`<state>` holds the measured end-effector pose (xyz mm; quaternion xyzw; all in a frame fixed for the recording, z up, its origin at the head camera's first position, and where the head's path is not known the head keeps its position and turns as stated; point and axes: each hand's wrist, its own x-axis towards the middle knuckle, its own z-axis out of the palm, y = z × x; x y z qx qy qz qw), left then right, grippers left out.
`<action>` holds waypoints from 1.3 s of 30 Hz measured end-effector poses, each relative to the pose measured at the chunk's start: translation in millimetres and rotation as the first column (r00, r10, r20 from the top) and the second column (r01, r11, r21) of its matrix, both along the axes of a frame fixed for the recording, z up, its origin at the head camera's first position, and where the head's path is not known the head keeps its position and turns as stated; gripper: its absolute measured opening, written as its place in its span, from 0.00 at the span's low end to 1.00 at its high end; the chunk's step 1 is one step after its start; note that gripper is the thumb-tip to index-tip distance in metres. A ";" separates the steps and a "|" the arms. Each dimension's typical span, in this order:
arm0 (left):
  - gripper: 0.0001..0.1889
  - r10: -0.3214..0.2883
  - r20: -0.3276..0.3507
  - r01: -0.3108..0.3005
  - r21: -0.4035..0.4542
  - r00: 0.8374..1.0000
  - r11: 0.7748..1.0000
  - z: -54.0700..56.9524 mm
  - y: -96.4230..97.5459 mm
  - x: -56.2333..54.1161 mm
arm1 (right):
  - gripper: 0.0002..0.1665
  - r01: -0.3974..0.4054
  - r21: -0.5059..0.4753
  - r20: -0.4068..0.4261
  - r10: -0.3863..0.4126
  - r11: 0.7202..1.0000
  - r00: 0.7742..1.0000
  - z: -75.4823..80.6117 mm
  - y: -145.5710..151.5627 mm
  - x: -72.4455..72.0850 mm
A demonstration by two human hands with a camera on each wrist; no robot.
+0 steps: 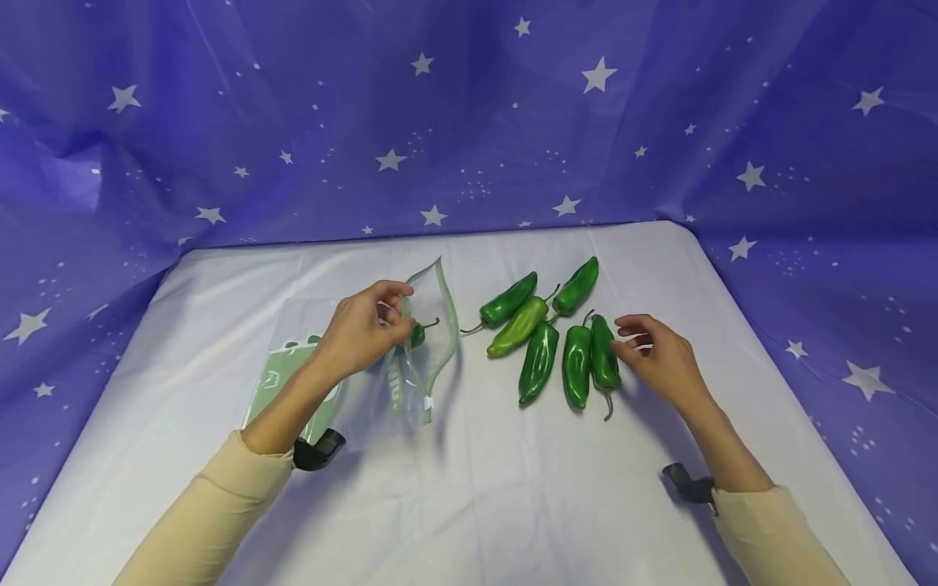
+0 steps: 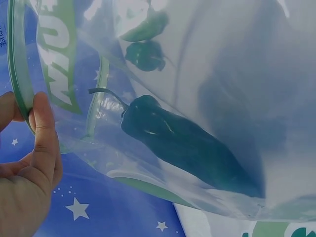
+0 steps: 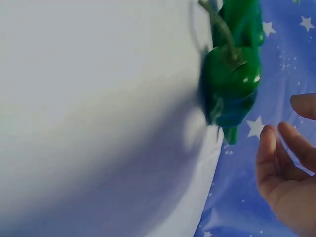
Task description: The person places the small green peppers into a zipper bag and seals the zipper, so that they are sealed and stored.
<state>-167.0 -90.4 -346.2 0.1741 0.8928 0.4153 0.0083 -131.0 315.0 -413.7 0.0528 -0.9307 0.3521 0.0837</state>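
Observation:
My left hand (image 1: 366, 325) pinches the green-edged rim of a clear zip bag (image 1: 449, 317), whose mouth gapes to the right. Inside the bag lies a green pepper (image 2: 182, 148), its stem toward the mouth; in the head view the hand mostly hides it. My right hand (image 1: 659, 362) is beside the rightmost green pepper (image 1: 604, 354), fingers loosely bent. The right wrist view shows a gap between that hand and the green pepper (image 3: 232, 81). Several more peppers lie to the left of it, among them a lighter green pepper (image 1: 517, 327).
A white table (image 1: 469, 505) carries everything, with a purple star-patterned sheet (image 1: 469, 106) behind it. Under my left forearm is a green-printed plastic sheet (image 1: 282, 374); whether it belongs to the bag I cannot tell. A white slider (image 1: 428, 402) sits on the bag's rim.

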 end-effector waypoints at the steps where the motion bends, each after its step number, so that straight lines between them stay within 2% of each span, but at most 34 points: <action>1: 0.19 0.000 -0.002 0.000 -0.002 1.000 1.000 -0.5 -0.3 0.0 | 0.20 0.004 0.003 0.020 -0.004 1.000 1.000 -1.2 1.6 1.1; 8: 0.18 -0.005 -0.012 0.005 0.003 1.000 1.000 -2.7 -0.2 -0.9 | 0.32 0.002 0.061 0.190 -0.013 0.998 0.982 -8.6 6.6 15.9; 13: 0.18 -0.011 -0.014 0.011 0.006 1.000 1.000 -4.0 1.3 -2.1 | 0.37 0.008 0.066 0.252 -0.025 0.998 0.967 -15.1 0.9 23.0; 20: 0.19 -0.012 -0.005 0.012 0.005 1.000 1.000 -6.4 3.1 -3.2 | 0.34 -0.004 0.088 0.240 -0.018 0.996 0.970 -20.2 -3.8 25.0; 28: 0.19 -0.005 0.011 0.004 0.024 1.000 1.000 -5.8 1.3 -1.6 | 0.28 -0.026 0.102 0.221 0.003 0.994 0.975 -18.4 -4.4 23.7; 34: 0.19 -0.019 0.040 0.018 0.032 0.999 0.999 -8.6 1.5 -0.4 | 0.25 -0.002 0.117 0.229 -0.025 0.993 0.973 -17.2 -3.2 26.7; 39: 0.18 -0.013 0.025 0.013 0.021 1.000 1.000 -8.5 0.0 0.2 | 0.23 0.042 0.096 0.259 -0.065 0.994 0.964 -14.3 -2.5 27.2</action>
